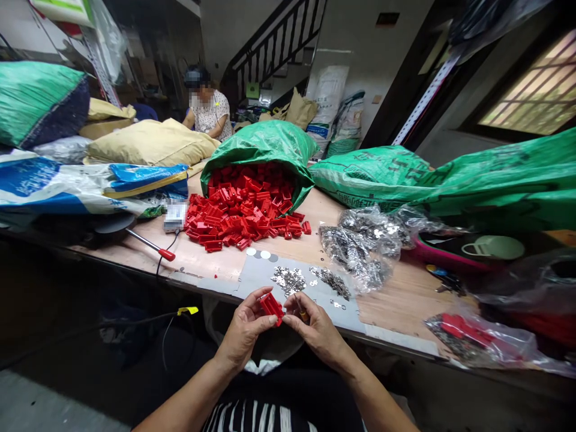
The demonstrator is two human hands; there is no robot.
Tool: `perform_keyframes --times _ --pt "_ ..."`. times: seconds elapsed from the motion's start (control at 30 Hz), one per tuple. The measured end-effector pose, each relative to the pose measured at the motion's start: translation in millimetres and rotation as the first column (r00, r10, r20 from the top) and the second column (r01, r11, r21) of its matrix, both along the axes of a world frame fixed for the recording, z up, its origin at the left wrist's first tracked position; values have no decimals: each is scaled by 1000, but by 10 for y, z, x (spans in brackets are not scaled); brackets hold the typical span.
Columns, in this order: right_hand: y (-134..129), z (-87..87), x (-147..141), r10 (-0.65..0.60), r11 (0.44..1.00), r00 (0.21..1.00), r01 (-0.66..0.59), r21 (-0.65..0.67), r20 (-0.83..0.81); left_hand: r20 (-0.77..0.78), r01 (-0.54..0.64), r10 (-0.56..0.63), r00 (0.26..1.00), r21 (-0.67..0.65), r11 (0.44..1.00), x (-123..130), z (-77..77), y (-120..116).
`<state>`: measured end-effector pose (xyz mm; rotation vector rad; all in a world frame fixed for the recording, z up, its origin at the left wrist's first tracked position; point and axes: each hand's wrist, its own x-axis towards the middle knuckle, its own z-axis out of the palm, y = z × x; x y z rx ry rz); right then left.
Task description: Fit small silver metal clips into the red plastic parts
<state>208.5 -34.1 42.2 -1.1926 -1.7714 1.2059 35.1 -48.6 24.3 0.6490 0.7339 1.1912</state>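
Observation:
In front of my body, at the table's near edge, my left hand (245,327) is closed on a red plastic housing (271,307), thumb on one side and fingers on the other. My right hand (317,330) meets it from the right, thumb and forefinger pinched at the housing's right end. A small yellow-handled tool (304,315) shows within the right hand's curled fingers; its tip is hard to make out. Just beyond lie a pile of small shiny metal pieces (288,280) and a darker heap of small metal parts (335,283), both on a grey mat (254,276).
A green sack (265,141) spills a heap of red housings (243,207) over the table. Clear bags of metal parts (360,252) lie to the right. A red-tipped lever (166,254) juts out at left. Across the table sits another person (218,111).

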Motion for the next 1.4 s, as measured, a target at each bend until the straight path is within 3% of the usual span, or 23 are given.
perform_keyframes --times 0.4,0.67,0.73,0.83,1.03,1.4 --pt "24 -97 -3 9 997 994 -17 -73 -105 -68 10 -4 998 86 996 -16 -56 -14" --pt "29 -113 -9 -36 999 999 35 20 42 -220 25 19 975 193 981 -16 -93 33" --pt "30 -142 -17 -62 995 991 51 91 118 -343 4 97 934 282 959 -51 -136 87" --pt "33 -197 -35 -103 976 967 52 211 235 -568 29 238 788 420 907 -133 -216 204" --pt "73 -257 -77 -138 959 928 38 282 346 -757 187 300 581 483 856 -246 -291 404" --pt "184 -274 -103 -101 941 901 -51 334 423 -800 320 240 550 467 825 -293 -247 489"
